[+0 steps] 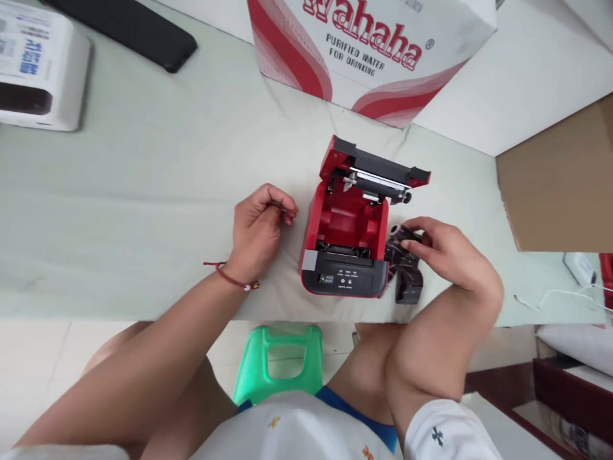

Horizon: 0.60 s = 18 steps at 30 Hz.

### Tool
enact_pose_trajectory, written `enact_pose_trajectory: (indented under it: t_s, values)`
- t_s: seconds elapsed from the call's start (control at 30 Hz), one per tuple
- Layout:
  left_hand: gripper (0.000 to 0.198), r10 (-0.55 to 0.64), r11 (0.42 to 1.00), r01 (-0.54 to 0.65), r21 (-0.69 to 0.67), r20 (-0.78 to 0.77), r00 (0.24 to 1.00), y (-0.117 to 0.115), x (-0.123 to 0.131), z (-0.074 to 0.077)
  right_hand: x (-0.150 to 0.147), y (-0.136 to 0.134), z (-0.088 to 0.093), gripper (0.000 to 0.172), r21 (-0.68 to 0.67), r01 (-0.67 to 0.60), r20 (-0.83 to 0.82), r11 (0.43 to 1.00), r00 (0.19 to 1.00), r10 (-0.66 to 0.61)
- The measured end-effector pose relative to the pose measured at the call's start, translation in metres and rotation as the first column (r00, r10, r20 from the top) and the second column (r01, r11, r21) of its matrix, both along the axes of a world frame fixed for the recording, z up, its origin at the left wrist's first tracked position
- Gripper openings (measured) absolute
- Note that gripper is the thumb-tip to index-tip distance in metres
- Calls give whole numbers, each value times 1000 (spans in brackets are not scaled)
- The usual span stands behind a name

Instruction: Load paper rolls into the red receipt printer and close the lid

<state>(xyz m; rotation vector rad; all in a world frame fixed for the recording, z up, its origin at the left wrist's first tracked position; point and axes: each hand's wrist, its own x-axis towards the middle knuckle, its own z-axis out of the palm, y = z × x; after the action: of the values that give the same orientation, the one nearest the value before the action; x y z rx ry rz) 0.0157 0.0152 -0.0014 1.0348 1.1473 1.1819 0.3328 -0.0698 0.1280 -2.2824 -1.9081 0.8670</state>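
"Red plastic shows all through the inside of your printer (347, 220), and its lid (383, 164) stands raised. Where do you have it?"

"Close to the near edge of the table (143, 172), right of the middle, its button panel (345, 279) toward you. Beyond it, a water carton (342, 96) stands by the table's far edge."

"And how are your hands?"

"Your right hand (445, 250) holds a dark strip (408, 284) between thumb and fingers, just beside the printer's right side. Your left hand (258, 227) is curled narrow near the other side, resting over the table; whether anything sits in those folded fingers, I cannot tell."

"How far along are you, then?"

"Judging by how things lie, the opening is done: the lid is up and the red hollow is exposed, with no roll showing in it. Your strip lies loosely folded outside the printer, a pale-ended core (395, 229) near your fingertips. Closing the lid is not yet done."
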Motion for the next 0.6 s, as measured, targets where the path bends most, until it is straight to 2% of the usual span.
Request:
enact_pose_trajectory:
  t_s: [0.07, 0.2, 0.3, 0.43, 0.5, 0.6]
  values:
    - [21, -14, 1000, 15, 20, -30, 999, -1, 1, 0, 1, 6, -10, 37, -46, 13, 8, 999, 1000, -13]
    - [18, -92, 995, 94, 29, -74, 993, -7, 3, 4, 18, 0, -12, 50, -19, 128, 126, 992, 984, -125]
    - [17, -156, 987, 160, 30, -118, 981, -11, 4, 6, 32, -5, -18, 50, -47, 181, 185, 982, 968, -169]
    - [17, -176, 983, 182, 23, -151, 973, -12, 3, 6, 35, -1, -28, 44, -113, 146, 145, 983, 981, -129]
    - [19, -190, 981, 195, 16, -163, 968, -12, 2, 6, 32, -3, -22, 38, -153, 105, 100, 983, 991, -90]
    - [19, -199, 978, 206, 22, -167, 966, -12, 2, 5, 27, -18, 7, 27, -208, -53, -65, 977, 997, 40]
